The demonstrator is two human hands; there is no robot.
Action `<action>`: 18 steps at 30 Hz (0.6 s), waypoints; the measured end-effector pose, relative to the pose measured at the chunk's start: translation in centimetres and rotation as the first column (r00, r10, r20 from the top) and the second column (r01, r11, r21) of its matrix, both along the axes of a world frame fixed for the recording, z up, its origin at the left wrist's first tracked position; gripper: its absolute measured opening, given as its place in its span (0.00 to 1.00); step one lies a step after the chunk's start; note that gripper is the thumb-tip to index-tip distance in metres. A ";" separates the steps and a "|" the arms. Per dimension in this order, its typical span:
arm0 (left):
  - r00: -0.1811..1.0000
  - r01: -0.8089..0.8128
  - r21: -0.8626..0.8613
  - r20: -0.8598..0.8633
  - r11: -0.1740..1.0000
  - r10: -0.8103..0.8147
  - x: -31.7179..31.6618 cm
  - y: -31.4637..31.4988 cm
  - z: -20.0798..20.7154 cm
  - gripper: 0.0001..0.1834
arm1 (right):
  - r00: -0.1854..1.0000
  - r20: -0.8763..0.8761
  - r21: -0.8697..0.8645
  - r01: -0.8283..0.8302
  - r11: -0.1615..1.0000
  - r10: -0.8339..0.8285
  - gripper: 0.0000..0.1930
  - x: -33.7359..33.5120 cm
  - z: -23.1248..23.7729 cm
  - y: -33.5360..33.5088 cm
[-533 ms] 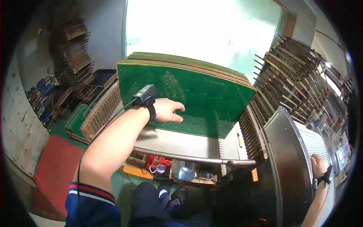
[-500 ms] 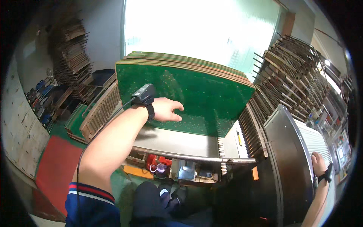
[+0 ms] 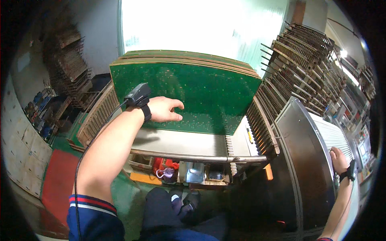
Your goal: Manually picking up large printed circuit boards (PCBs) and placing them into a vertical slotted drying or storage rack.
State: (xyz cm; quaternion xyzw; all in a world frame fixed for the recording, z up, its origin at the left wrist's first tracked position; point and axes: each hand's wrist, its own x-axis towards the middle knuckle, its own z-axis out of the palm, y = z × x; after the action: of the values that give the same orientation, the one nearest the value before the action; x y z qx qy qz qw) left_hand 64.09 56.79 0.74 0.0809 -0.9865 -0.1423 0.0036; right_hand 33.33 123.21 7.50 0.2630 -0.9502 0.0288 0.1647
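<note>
Several green panels (image 3: 209, 94) with small pale dots stand on edge, one behind another, in a slotted rack (image 3: 193, 156). In front of the nearest panel's left half is my left hand (image 3: 165, 109), thumb and fingers apart, holding nothing. Whether its fingertips touch the panel I cannot tell. Away to the right, my right hand (image 3: 339, 159) rests on the edge of a grey metal machine (image 3: 307, 138), beside its pale ribbed top (image 3: 330, 131). The fingers lie over that edge, and nothing loose shows in them. Each wrist wears a black strap with a small device.
A yellow tool (image 3: 249, 135) lies at the rack's right end. Below, a shelf holds a red bag (image 3: 163, 164) and small boxes. Stacked slotted racks (image 3: 303, 66) with projecting rods rise at the right. Red floor matting (image 3: 60, 180) lies at the left.
The whole scene has shifted left and slightly up in the picture. Against the panels my left hand keeps nearly the same place, and my right hand stays on the machine edge.
</note>
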 end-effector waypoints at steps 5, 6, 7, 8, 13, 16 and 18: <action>0.996 -0.033 0.021 0.083 0.999 0.031 -0.1 0.9 0.3 0.31 | 0.999 0.041 0.008 0.022 1.000 -0.023 0.14 0.8 0.2 -1.7; 0.997 -0.031 0.024 0.075 0.999 0.029 0.1 0.9 0.3 0.31 | 1.000 0.020 -0.006 -0.004 1.000 0.004 0.14 0.8 0.1 -1.8; 0.997 -0.029 0.027 0.068 0.999 0.027 0.3 1.0 0.3 0.31 | 0.999 0.000 -0.019 -0.032 0.999 0.032 0.14 0.8 -0.1 -2.1; 0.997 -0.033 0.013 0.064 0.999 0.032 0.2 1.0 0.4 0.31 | 0.995 0.098 0.041 0.029 0.999 -0.033 0.16 0.9 0.8 -2.2; 0.997 -0.058 -0.009 0.053 0.998 0.058 0.6 0.7 0.4 0.31 | 0.999 0.047 0.030 -0.010 1.000 0.009 0.16 0.2 0.6 -1.5; 0.999 -0.023 -0.018 0.038 1.000 0.024 0.5 1.0 0.2 0.29 | 0.998 0.062 0.024 0.004 1.000 -0.006 0.16 0.8 0.4 -1.5; 1.000 0.024 -0.011 -0.005 1.000 -0.024 0.3 1.1 0.5 0.29 | 0.999 0.040 0.046 0.008 0.999 -0.010 0.16 0.9 0.4 -0.7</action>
State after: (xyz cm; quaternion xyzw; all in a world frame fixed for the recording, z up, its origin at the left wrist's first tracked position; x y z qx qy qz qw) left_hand 64.42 57.90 1.28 0.0688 -0.9881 -0.1373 0.0051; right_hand 34.19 122.47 7.86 0.2618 -0.9549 0.0113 0.1397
